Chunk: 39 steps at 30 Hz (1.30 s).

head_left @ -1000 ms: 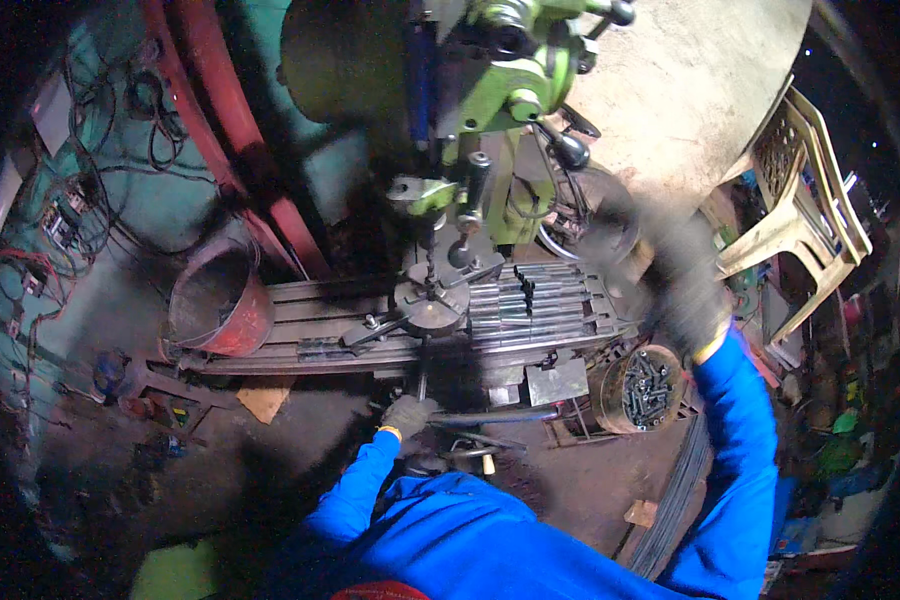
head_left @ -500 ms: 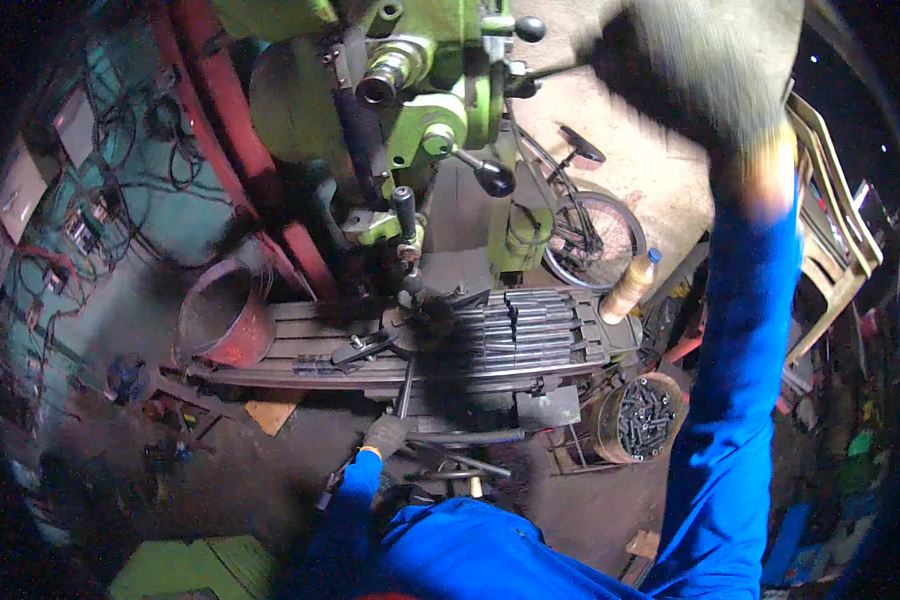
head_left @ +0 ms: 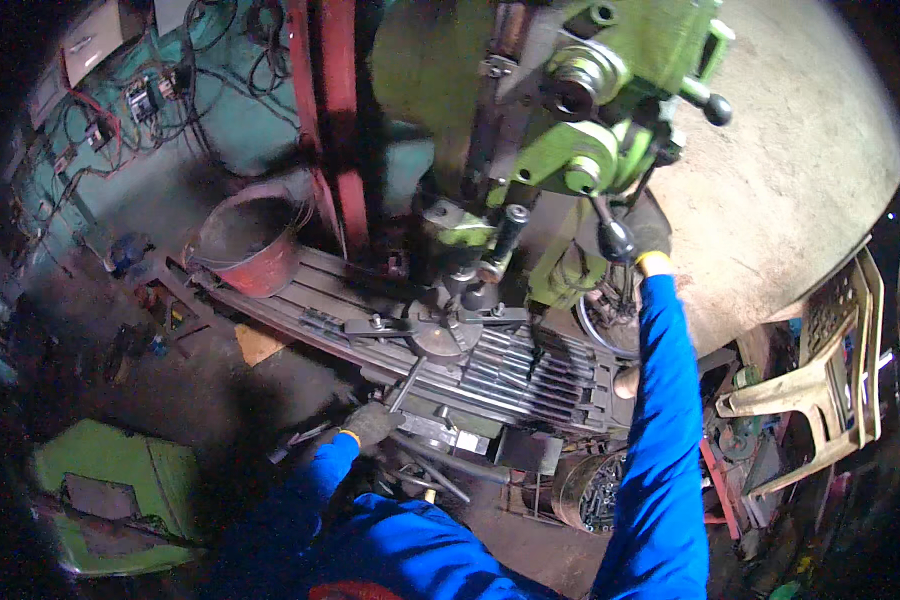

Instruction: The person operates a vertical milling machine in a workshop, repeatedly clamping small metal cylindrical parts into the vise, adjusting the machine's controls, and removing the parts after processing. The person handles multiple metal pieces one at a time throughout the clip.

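My left hand [head_left: 372,424], in a dark grey work glove, is closed round a metal bar [head_left: 406,388] that slants up to a round clamping fixture [head_left: 444,336] on the machine's slotted table. Above this fixture stands the spindle [head_left: 505,238] of a green drill press [head_left: 610,70]. My right hand [head_left: 654,232], also gloved, is at the press's right side, closed on a feed lever [head_left: 646,184] that runs down from the hub. A second lever's black knob [head_left: 616,241] partly covers this hand, so its fingers show poorly. Several steel rods [head_left: 520,375] lie side by side on the table.
A red bucket [head_left: 260,262] stands on the table's left end. Below its right end is a bin of metal parts [head_left: 598,495]. A cream plastic chair [head_left: 820,390] is at the right, a green metal box [head_left: 110,490] at lower left. Cables [head_left: 195,75] hang at upper left.
My right hand has come down from high at the upper right, with the lever swung downward. The view has turned and shifted. My left hand stays on the bar.
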{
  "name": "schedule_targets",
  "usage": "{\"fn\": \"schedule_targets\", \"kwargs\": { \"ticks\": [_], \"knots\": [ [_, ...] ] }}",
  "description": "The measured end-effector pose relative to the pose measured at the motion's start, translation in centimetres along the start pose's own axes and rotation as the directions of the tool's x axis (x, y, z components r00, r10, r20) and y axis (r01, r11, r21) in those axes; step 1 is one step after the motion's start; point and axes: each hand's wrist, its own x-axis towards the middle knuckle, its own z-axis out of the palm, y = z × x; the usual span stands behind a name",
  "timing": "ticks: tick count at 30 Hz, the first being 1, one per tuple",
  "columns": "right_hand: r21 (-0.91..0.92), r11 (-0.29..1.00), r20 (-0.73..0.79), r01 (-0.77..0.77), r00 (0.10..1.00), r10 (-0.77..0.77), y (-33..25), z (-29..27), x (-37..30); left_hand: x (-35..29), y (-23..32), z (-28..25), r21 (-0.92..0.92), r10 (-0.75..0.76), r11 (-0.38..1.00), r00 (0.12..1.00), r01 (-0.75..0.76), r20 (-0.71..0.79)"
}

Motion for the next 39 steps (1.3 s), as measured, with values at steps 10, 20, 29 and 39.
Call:
{"fn": "schedule_targets", "kwargs": {
  "ticks": [10, 20, 29, 39],
  "knots": [
    [-0.081, 0.994, 0.056, 0.074, 0.996, -0.069, 10.3, 0.1, 11.8, -0.5, 1.5, -0.4, 0.363, 0.292, 0.888, 0.956, -0.282, 0.028],
    [0.337, 0.897, -0.602, 0.287, 0.798, -0.029, -10.5, -7.0, -20.5, 0.9, -1.2, 1.3, 0.056, 0.139, 0.989, 0.989, -0.136, -0.051],
    [-0.579, 0.804, -0.793, 0.134, 0.138, -0.594, -10.1, -25.5, -6.3, 0.1, 1.5, 0.7, -0.074, 0.090, 0.992, 0.986, -0.101, -0.138],
    [0.529, 0.810, -0.519, 0.253, 0.852, 0.072, -10.7, -15.1, -10.1, 0.2, -2.3, 1.1, 0.179, 0.218, 0.965, 0.964, -0.190, -0.154]
  ]
}}
